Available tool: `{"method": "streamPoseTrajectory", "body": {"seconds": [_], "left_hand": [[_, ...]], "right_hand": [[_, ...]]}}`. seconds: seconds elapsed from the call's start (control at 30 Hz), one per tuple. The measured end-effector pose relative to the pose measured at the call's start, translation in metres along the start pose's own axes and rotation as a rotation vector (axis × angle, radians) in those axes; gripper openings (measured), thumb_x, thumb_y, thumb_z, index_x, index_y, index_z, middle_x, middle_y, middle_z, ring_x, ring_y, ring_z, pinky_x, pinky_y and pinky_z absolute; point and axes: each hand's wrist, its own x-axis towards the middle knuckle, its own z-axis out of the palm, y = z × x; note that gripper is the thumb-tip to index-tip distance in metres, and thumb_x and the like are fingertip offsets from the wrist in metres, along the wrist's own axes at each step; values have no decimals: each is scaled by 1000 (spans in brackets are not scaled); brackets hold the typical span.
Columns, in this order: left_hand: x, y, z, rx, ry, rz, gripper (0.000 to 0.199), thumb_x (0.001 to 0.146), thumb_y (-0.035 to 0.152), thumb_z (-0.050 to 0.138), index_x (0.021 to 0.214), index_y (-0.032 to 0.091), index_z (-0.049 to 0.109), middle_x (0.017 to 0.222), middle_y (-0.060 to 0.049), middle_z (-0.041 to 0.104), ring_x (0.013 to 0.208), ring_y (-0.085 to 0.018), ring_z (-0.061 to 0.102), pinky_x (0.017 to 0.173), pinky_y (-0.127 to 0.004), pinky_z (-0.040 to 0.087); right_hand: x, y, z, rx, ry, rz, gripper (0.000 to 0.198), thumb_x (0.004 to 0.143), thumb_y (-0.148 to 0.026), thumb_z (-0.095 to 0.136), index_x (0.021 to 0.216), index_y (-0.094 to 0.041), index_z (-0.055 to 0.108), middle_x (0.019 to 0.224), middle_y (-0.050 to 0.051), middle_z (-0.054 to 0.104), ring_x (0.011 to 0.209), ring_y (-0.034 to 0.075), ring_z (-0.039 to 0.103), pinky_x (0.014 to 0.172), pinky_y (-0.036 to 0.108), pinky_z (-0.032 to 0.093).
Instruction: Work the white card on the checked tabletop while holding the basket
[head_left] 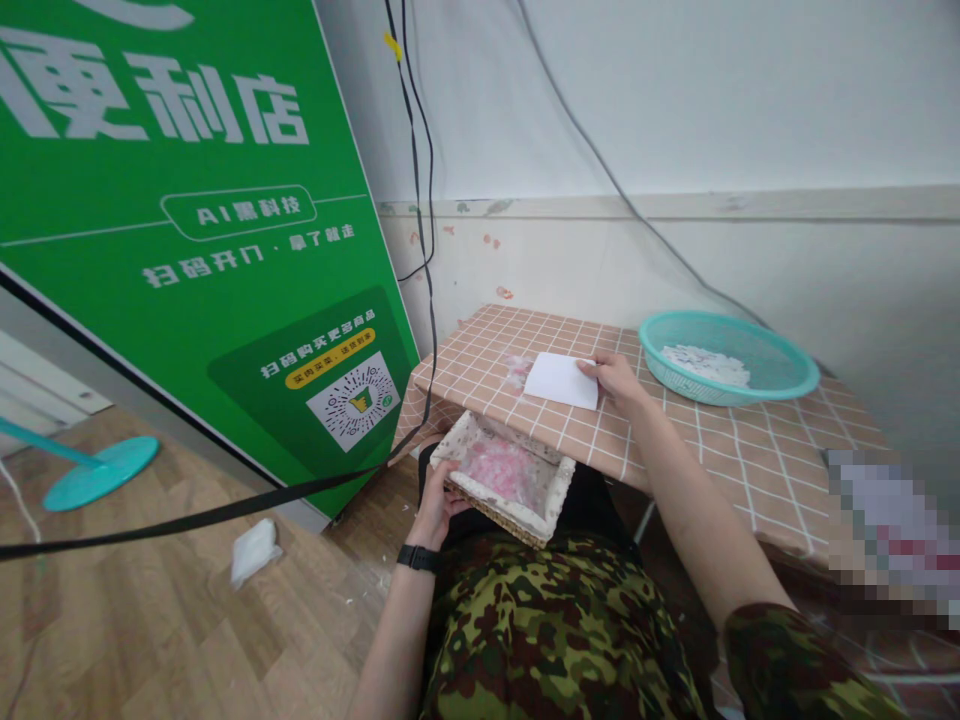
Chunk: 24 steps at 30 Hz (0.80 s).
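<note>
My left hand (439, 503) grips the left end of a cloth-lined wicker basket (553, 512), held tilted just under the table's front edge. Pink and white small bits (504, 470) lie inside it; I cannot make out what they are. On the table, my right hand (611, 378) pinches the right edge of a white card (559, 380), thumb on top. The card rests low over the tablecloth. Beside its left edge is a small patch of pink and white bits (517, 370).
A teal plastic basket (806, 377) with white pieces stands right on the checked tablecloth (750, 460). At left is a green cabinet (247, 330), with a black strap (300, 490) crossing before it. A white packet (256, 550) and a teal stand base (105, 475) are on the floor.
</note>
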Motion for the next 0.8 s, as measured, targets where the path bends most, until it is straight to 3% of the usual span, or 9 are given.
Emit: {"method": "streamPoseTrajectory", "body": {"seconds": [0.07, 0.23, 0.37, 0.57, 0.8], "left_hand": [[1, -1, 0, 0, 2, -1, 44, 86, 31, 72, 126, 21, 56, 84, -4, 71, 63, -21, 71, 62, -36, 65], [3, -2, 0, 13, 37, -11, 39, 87, 34, 72, 121, 21, 59, 83, -4, 71, 62, -20, 71, 61, -35, 64], [2, -2, 1, 16, 29, 2, 37, 88, 34, 71, 121, 21, 60, 83, -4, 70, 61, -19, 69, 60, -33, 64], [0, -1, 1, 25, 20, 6, 32, 90, 32, 66, 120, 21, 58, 83, -3, 69, 61, -19, 69, 60, -34, 65], [0, -1, 1, 22, 20, 23, 37, 89, 32, 68, 123, 22, 57, 87, -4, 71, 59, -18, 68, 60, -34, 64]], "right_hand": [[0, 1, 0, 10, 7, 4, 43, 65, -54, 87, 71, -20, 61, 61, 1, 58, 57, 15, 50, 49, 26, 35], [-6, -3, 2, 86, -150, 38, 42, 66, -51, 90, 76, -20, 64, 64, 3, 62, 55, 15, 52, 46, 26, 36], [-14, -11, 3, 93, -100, 33, 42, 64, -47, 93, 75, -18, 64, 63, 2, 62, 53, 13, 50, 45, 25, 34], [-21, -16, 4, 173, -293, 71, 52, 57, -50, 99, 74, -18, 62, 63, 2, 62, 52, 13, 54, 43, 25, 37], [-16, -17, -3, 120, -157, 119, 47, 60, -41, 98, 70, -20, 58, 63, 3, 63, 55, 15, 56, 46, 26, 40]]}}
